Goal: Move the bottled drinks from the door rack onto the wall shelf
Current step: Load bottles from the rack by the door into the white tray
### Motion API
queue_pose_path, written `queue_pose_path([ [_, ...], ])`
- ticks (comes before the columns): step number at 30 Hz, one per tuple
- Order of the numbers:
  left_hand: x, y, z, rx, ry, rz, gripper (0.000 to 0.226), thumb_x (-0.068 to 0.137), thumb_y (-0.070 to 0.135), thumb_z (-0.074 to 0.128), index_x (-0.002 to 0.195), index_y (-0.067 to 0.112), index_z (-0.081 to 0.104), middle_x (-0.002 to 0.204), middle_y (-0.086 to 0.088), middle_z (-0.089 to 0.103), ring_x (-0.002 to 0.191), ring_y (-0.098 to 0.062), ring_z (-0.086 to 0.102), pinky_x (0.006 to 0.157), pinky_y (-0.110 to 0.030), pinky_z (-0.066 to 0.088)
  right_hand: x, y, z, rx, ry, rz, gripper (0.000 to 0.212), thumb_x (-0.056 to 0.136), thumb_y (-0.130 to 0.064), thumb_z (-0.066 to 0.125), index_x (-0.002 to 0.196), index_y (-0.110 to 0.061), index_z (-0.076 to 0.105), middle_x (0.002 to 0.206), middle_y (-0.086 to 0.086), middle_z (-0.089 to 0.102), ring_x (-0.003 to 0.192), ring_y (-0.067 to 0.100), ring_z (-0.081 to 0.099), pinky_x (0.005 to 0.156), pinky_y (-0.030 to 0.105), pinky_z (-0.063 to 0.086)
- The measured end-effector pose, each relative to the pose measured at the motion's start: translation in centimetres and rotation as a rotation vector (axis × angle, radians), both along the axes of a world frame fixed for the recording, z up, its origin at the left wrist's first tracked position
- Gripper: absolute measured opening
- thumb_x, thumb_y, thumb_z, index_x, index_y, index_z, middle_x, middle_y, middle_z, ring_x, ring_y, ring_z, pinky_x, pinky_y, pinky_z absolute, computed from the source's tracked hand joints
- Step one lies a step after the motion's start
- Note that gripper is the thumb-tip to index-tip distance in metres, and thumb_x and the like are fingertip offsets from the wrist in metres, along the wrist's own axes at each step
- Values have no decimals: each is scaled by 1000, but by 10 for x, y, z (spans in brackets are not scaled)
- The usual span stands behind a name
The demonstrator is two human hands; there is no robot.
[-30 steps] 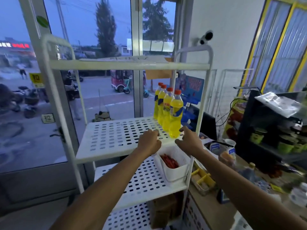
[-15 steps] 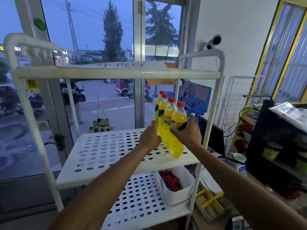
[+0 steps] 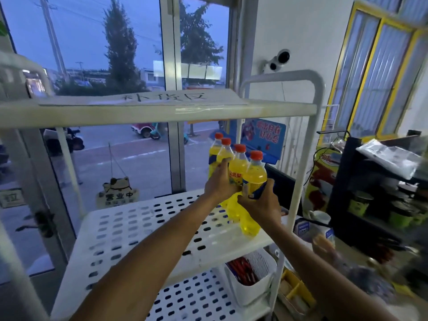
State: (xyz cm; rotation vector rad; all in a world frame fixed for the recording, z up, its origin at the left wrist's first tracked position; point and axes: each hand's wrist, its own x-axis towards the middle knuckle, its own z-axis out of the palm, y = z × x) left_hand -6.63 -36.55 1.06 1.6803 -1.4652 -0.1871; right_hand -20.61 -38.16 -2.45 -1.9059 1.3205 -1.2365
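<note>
A second ago your hands were at the front edge of the perforated middle shelf (image 3: 139,230), short of the drinks; now both have closed on them. Your right hand (image 3: 260,205) wraps the waist of the front bottle (image 3: 254,174). Your left hand (image 3: 218,184) curls round a bottle just behind it, though I cannot tell which of the middle two. The bases look to be on the middle shelf, so I judge the grasp made and the lift not yet begun.

Count: four yellow orange-capped bottles (image 3: 238,167) in one row at the right end of that shelf, two in hand and two free. Below that shelf sits one white basket (image 3: 252,295); above it, one paper sign (image 3: 143,99).
</note>
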Motion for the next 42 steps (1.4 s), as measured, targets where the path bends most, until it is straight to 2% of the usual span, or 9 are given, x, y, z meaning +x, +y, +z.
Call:
queue_pose_path([
  [4,3,-9,-10,-54,11,-22,89,74,39,81,143,25,26,125,-5,60,109,-28,60,75,-31,42,1,0,-7,-19,17,-35,61,64,-23,85,99,-18,36,73,-8,58,60,6,54,52,31,45],
  [9,7,-14,-19,-48,71,-54,95,74,42,81,147,24,22,126,-5,62,109,-30,62,82,-40,51,5,3,-8,-20,38,-81,65,65,-24,87,104,-21,35,77,-14,56,69,15,59,58,33,51],
  [14,7,-16,-33,-29,146,-92,91,72,46,81,142,24,27,124,-4,64,110,-32,62,84,-46,53,6,10,-10,-22,27,-88,67,70,-22,86,116,-16,37,89,-7,59,77,17,59,51,19,40],
  [18,7,-15,-48,15,81,-130,94,73,37,81,145,22,22,128,-7,61,111,-36,60,83,-47,52,8,18,-11,-41,40,-156,67,69,-29,86,112,-16,36,89,-5,60,78,20,62,63,37,52],
  [23,4,-6,-55,30,100,-84,83,83,34,74,145,17,23,138,-9,53,119,-36,55,84,-44,47,3,38,-15,-74,48,-199,65,68,-26,85,108,-18,34,82,-10,55,73,21,59,60,34,48],
  [26,3,8,-54,41,101,-87,80,85,34,72,146,16,22,139,-9,52,120,-36,54,85,-44,46,-7,51,-13,-71,46,-195,66,67,-27,86,113,-16,39,90,-8,58,80,19,61,64,34,50],
  [32,-12,44,-57,-46,64,-115,78,84,32,74,143,15,26,140,-8,50,119,-36,54,83,-47,50,-48,78,-14,74,98,-246,68,64,-29,89,111,-17,41,92,-4,57,89,25,61,79,46,55],
  [39,-67,81,-53,-12,64,-202,78,83,36,74,141,12,28,138,-9,53,118,-35,56,85,-45,48,-128,129,-30,108,154,-361,64,65,-28,88,106,-14,41,93,2,59,87,27,63,72,39,52],
  [42,-113,99,-55,36,51,-267,74,84,35,74,139,11,30,135,-10,54,115,-35,57,85,-44,47,-166,151,-33,130,130,-420,66,65,-36,89,105,-15,40,91,1,61,83,26,62,69,41,52],
])
